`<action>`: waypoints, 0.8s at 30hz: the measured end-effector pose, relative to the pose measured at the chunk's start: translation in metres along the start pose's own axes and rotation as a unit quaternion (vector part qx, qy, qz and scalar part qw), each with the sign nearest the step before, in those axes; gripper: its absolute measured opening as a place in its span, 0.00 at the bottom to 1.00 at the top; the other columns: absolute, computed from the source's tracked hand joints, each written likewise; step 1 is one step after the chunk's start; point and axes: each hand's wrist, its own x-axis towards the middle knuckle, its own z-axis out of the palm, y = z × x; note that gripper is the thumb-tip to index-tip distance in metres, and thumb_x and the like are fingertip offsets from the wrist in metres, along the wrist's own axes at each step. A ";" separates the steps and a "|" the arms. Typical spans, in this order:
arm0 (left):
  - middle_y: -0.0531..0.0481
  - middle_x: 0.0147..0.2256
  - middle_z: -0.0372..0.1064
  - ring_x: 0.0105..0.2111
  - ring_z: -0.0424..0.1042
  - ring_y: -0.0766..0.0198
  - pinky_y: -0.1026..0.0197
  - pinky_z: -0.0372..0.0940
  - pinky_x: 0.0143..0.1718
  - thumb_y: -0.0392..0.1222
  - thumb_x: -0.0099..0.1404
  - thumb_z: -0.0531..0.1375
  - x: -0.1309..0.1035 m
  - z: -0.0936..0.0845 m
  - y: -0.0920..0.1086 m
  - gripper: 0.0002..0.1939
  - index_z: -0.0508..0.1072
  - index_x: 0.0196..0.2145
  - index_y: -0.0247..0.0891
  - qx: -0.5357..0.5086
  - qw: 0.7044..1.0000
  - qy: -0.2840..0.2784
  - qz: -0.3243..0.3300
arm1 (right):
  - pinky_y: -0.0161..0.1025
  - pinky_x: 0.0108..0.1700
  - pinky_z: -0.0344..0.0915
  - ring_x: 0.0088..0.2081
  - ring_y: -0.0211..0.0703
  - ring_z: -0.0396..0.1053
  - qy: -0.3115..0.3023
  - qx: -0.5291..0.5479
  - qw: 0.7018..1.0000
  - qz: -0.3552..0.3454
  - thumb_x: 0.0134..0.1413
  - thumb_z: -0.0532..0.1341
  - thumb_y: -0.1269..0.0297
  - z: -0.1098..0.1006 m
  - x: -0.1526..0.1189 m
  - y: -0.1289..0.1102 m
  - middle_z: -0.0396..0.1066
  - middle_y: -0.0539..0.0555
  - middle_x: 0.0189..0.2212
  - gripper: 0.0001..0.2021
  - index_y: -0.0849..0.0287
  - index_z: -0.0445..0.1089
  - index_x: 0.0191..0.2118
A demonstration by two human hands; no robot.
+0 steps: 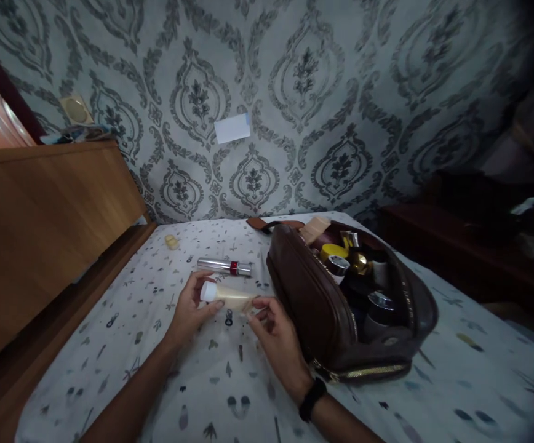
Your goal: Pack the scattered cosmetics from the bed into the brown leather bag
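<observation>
A pale yellow tube (234, 296) with a white cap lies sideways between my two hands, just above the patterned sheet. My left hand (192, 309) grips it at the capped end, thumb and fingers around it. At the flat end, my right hand (274, 326) pinches the tube with thumb and fingertips; a black band is on that wrist. Just beyond the tube a silver cylinder with a red ring (224, 266) rests on the sheet. To the right stands an open brown leather bag (313, 295), holding several jars and bottles, among them a yellow lid (334, 251).
A small yellowish item (171, 242) lies on the sheet (230, 381) at the back left. A wooden panel (50, 227) borders the left side. Behind is a patterned wall with a white card (232, 128). Dark furniture (437, 237) stands at the right.
</observation>
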 end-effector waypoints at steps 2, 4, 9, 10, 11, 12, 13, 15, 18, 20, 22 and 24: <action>0.49 0.41 0.68 0.39 0.71 0.61 0.63 0.66 0.38 0.49 0.50 0.71 -0.001 0.001 0.002 0.33 0.65 0.51 0.41 -0.029 1.000 0.005 -0.005 | 0.37 0.31 0.64 0.31 0.41 0.66 0.013 -0.028 0.999 -0.025 0.53 0.61 0.58 0.000 -0.003 -0.004 0.68 0.52 0.33 0.13 0.58 0.67 0.42; 0.49 0.40 0.69 0.38 0.70 0.61 0.63 0.66 0.38 0.48 0.50 0.72 -0.001 0.001 0.003 0.33 0.65 0.51 0.41 -0.058 0.998 0.011 -0.008 | 0.36 0.30 0.64 0.31 0.41 0.66 0.020 -0.039 0.998 -0.039 0.52 0.61 0.60 0.001 -0.005 -0.007 0.67 0.52 0.33 0.13 0.58 0.67 0.43; 0.51 0.37 0.71 0.35 0.70 0.63 0.64 0.66 0.36 0.48 0.50 0.73 0.000 0.001 0.000 0.32 0.67 0.50 0.41 -0.136 0.990 0.020 -0.027 | 0.34 0.29 0.63 0.30 0.40 0.66 0.023 -0.027 0.997 -0.063 0.55 0.60 0.60 0.000 -0.005 -0.004 0.66 0.50 0.31 0.08 0.58 0.68 0.39; 0.51 0.36 0.71 0.35 0.70 0.63 0.65 0.65 0.35 0.49 0.50 0.72 0.001 0.002 -0.001 0.32 0.67 0.50 0.41 -0.152 0.988 0.019 -0.026 | 0.34 0.29 0.62 0.30 0.39 0.65 0.007 -0.018 0.997 -0.075 0.57 0.59 0.59 0.000 -0.005 -0.002 0.66 0.51 0.31 0.08 0.58 0.68 0.35; 0.51 0.35 0.71 0.34 0.70 0.63 0.65 0.65 0.35 0.50 0.50 0.72 0.001 0.003 -0.003 0.31 0.68 0.49 0.41 -0.167 0.985 0.019 -0.025 | 0.34 0.28 0.61 0.28 0.39 0.65 -0.017 -0.006 0.996 -0.083 0.59 0.58 0.58 0.000 -0.005 -0.001 0.66 0.51 0.30 0.10 0.58 0.68 0.33; 0.51 0.35 0.72 0.34 0.70 0.63 0.65 0.65 0.35 0.51 0.50 0.72 0.000 0.005 -0.005 0.29 0.70 0.47 0.40 -0.181 0.983 0.017 -0.026 | 0.34 0.28 0.61 0.27 0.38 0.65 -0.044 0.009 0.995 -0.084 0.60 0.57 0.56 0.001 -0.005 0.001 0.66 0.50 0.29 0.11 0.58 0.69 0.32; 0.51 0.34 0.72 0.34 0.70 0.63 0.66 0.64 0.34 0.52 0.49 0.72 -0.001 0.008 -0.007 0.28 0.71 0.45 0.40 -0.195 0.980 0.012 -0.033 | 0.34 0.28 0.61 0.26 0.37 0.64 -0.073 0.025 0.994 -0.078 0.60 0.56 0.55 0.001 -0.005 0.002 0.66 0.50 0.29 0.13 0.59 0.69 0.32; 0.50 0.33 0.72 0.31 0.69 0.64 0.66 0.63 0.31 0.54 0.49 0.72 -0.004 0.015 -0.011 0.26 0.72 0.41 0.39 -0.222 0.973 -0.013 -0.060 | 0.34 0.28 0.62 0.26 0.38 0.65 -0.124 0.052 0.989 -0.056 0.61 0.57 0.53 0.004 -0.005 0.004 0.66 0.50 0.28 0.15 0.59 0.71 0.34; 0.49 0.33 0.74 0.29 0.69 0.66 0.67 0.62 0.30 0.53 0.51 0.71 -0.011 0.027 -0.016 0.24 0.73 0.40 0.37 -0.235 0.965 -0.067 -0.093 | 0.34 0.30 0.63 0.29 0.39 0.66 -0.149 0.081 0.985 -0.026 0.57 0.61 0.48 0.008 -0.006 0.007 0.67 0.51 0.27 0.18 0.60 0.71 0.33; 0.49 0.34 0.75 0.30 0.70 0.65 0.66 0.63 0.33 0.53 0.53 0.71 -0.015 0.033 -0.017 0.23 0.73 0.41 0.37 -0.219 0.967 -0.092 -0.091 | 0.34 0.30 0.63 0.28 0.39 0.65 -0.152 0.114 0.982 -0.004 0.54 0.63 0.44 0.009 -0.005 0.008 0.66 0.50 0.26 0.20 0.60 0.70 0.32; 0.48 0.35 0.75 0.32 0.71 0.64 0.65 0.64 0.34 0.55 0.56 0.69 -0.016 0.035 -0.017 0.22 0.74 0.42 0.38 -0.190 0.972 -0.109 -0.084 | 0.34 0.29 0.63 0.28 0.39 0.64 -0.158 0.158 0.975 0.015 0.51 0.64 0.41 0.010 -0.004 0.009 0.67 0.50 0.26 0.23 0.59 0.69 0.34; 0.48 0.37 0.76 0.34 0.71 0.62 0.64 0.64 0.35 0.57 0.57 0.67 -0.017 0.035 -0.016 0.23 0.75 0.43 0.38 -0.154 0.978 -0.122 -0.069 | 0.33 0.26 0.62 0.28 0.39 0.65 -0.163 0.192 0.967 0.028 0.50 0.64 0.39 0.011 -0.002 0.008 0.67 0.50 0.27 0.25 0.59 0.69 0.36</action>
